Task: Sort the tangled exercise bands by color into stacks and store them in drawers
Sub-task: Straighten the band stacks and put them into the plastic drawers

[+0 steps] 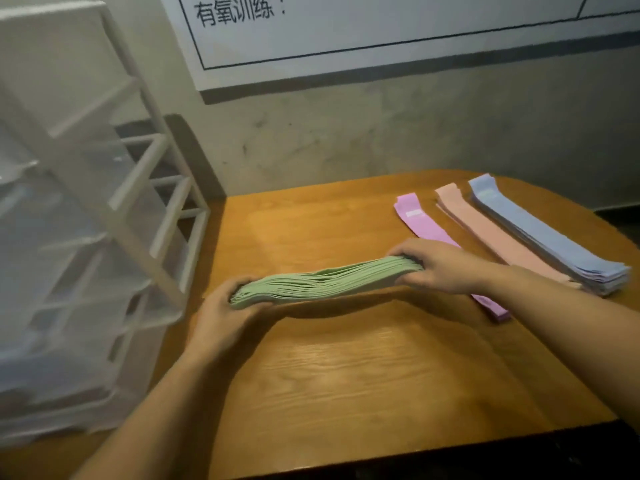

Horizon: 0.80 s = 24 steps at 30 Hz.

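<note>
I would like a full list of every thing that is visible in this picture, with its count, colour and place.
Stack of green fabric exercise bands: one stack, pale green, lifted above the table, held at both ends.
Purple fabric exercise bands: one strip or thin stack, purple, on the table, partly behind the right hand.
Stack of pink fabric exercise bands: one, peach pink, on the table between purple and blue.
Stack of blue fabric exercise bands: one, light blue, on the table at far right.
Wooden table: one, orange-brown.
White plastic drawer unit: one, white frame with translucent drawers, at left.
White wall board with black writing: one, on the wall behind.
Left hand: grips the green stack's left end.
Right hand: grips its right end.
</note>
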{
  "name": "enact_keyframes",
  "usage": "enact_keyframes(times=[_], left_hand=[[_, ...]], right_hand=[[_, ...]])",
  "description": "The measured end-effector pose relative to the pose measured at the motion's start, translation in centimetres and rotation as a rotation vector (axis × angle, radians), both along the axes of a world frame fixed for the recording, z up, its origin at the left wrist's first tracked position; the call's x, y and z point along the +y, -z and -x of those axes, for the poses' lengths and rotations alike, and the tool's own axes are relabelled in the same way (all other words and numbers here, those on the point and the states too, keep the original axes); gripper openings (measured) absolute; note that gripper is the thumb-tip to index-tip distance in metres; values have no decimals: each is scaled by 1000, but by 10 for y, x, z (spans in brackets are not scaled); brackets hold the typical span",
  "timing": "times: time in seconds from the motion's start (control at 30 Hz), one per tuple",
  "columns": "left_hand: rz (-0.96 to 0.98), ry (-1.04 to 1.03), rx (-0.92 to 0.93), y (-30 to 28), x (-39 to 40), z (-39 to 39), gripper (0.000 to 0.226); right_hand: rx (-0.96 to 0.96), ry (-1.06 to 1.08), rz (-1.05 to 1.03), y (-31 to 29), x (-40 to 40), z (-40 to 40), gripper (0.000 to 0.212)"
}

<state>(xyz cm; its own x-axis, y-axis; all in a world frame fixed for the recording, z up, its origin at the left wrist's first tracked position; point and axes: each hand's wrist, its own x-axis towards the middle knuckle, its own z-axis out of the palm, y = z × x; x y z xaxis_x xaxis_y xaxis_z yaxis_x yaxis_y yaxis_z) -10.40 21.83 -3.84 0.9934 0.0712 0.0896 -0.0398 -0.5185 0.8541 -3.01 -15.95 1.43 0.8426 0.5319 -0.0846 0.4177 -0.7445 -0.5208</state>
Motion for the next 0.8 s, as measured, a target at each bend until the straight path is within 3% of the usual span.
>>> enact_keyframes(times=[0.17, 0.3, 0.43, 0.67, 0.8], left_hand=[[-129, 65, -85, 21, 3, 4, 43], [-140, 87, -120, 26, 5, 2, 47], [-173, 107, -169, 28, 6, 1, 32], [-56, 123, -88, 28, 11, 6, 34], [116, 72, 17, 19, 4, 10, 41]], right_hand=[[128, -1, -11, 30, 9, -10, 33], [-44, -36, 181, 34, 9, -19, 42], [-106, -34, 243, 41, 6, -16, 48], [-178, -35, 147, 48, 3, -14, 44], [-41, 6, -21, 48, 1, -13, 37]])
